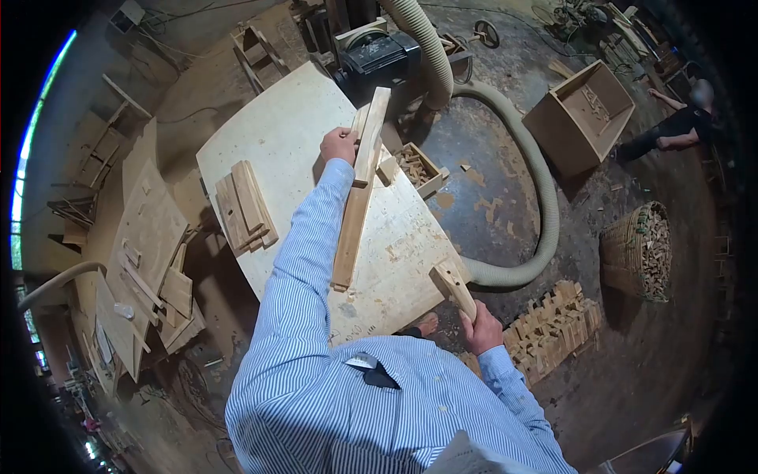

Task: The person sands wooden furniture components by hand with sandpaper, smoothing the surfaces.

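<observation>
Wearing striped shirt (379, 419), nearest of all. Gripping drilled wooden piece (455, 291) in right hand (483, 330), at worktop (276, 126) edge. Resting left hand (338, 146), with fingers curled, against long strip (374, 130) on pale worktop. Beyond right hand, on dark floor (588, 387), piled blocks (553, 328) near wicker basket (620, 254).

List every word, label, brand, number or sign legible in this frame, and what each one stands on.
Nothing can be read with certainty.
Pale tabletop, near edge: faint marks like handwriting, too small to read.
White tag on the striped shirt: dark marks, too blurred to read.
</observation>
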Action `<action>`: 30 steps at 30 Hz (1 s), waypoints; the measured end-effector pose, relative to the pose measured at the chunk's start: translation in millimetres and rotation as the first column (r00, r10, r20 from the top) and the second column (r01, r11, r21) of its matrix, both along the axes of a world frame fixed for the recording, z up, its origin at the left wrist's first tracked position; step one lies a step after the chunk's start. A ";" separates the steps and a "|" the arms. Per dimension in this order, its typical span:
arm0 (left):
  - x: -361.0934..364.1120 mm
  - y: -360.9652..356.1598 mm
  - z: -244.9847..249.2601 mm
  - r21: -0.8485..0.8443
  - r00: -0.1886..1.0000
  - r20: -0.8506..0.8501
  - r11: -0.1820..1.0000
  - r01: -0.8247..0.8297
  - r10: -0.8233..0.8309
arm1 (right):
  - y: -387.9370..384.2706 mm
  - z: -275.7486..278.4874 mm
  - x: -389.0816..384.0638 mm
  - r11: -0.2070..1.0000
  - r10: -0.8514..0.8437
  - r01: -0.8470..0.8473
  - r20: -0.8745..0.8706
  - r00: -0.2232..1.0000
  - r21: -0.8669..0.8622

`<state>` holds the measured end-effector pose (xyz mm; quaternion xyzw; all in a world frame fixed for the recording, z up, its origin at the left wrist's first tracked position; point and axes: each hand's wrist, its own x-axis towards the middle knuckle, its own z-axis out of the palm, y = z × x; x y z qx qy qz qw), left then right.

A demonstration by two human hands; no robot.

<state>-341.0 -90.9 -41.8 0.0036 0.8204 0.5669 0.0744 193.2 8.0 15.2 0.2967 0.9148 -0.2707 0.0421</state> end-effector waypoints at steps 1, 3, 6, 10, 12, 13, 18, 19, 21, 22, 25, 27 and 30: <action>-0.9 2.6 5.4 -0.022 1.000 0.021 1.000 -0.007 0.008 | 0.9 -0.7 -0.8 1.000 -0.003 0.003 -0.002 1.000 -0.007; -4.9 6.3 5.9 -0.043 0.999 0.037 0.999 -0.019 0.021 | 1.6 -2.7 -1.3 1.000 -0.001 0.001 -0.002 1.000 -0.014; -11.8 9.4 -3.6 -0.036 1.000 0.003 0.999 -0.028 0.028 | -0.4 -4.9 -2.1 0.999 -0.006 0.006 0.006 1.000 -0.033; -9.7 12.9 0.9 -0.024 0.997 0.024 0.998 -0.066 0.067 | 0.1 -12.5 -1.6 0.999 -0.001 0.001 -0.020 1.000 -0.035; -10.7 12.5 1.2 -0.022 0.997 0.017 0.997 -0.072 0.073 | 0.1 -15.3 -1.6 1.000 0.013 -0.013 -0.028 1.000 -0.028; -11.0 12.6 -0.1 -0.031 0.998 0.000 0.997 -0.069 0.069 | 0.8 -16.9 -0.9 1.000 0.019 -0.019 -0.029 0.999 -0.022; -14.2 13.6 -2.5 -0.093 0.997 -0.043 0.993 -0.065 0.062 | 1.6 -30.1 0.7 0.999 0.013 -0.014 -0.028 1.000 -0.036; -19.3 14.6 -9.0 -0.115 0.995 -0.078 0.991 -0.075 0.066 | 1.0 -30.3 0.1 0.999 0.014 -0.015 -0.035 0.999 -0.041; -20.8 15.0 -12.2 -0.134 0.991 -0.118 0.988 -0.083 0.067 | 1.2 -36.7 -0.9 0.999 0.012 -0.014 -0.047 0.999 -0.044; -16.6 13.8 -4.7 -0.156 0.988 -0.138 0.984 -0.091 0.070 | 1.8 -41.7 -0.1 0.999 0.012 -0.014 -0.047 0.999 -0.034; -6.4 12.5 9.1 -0.176 0.981 -0.177 0.978 -0.114 0.082 | 3.4 -51.8 2.7 1.000 0.012 -0.013 -0.049 0.999 -0.019; -7.2 12.7 9.1 -0.177 0.976 -0.199 0.976 -0.127 0.091 | 4.3 -56.4 1.0 1.000 0.010 -0.011 -0.052 0.999 -0.016; -12.2 13.3 2.3 -0.179 0.968 -0.227 0.973 -0.145 0.103 | 4.0 -59.1 0.2 1.000 -0.006 0.005 -0.037 0.999 -0.025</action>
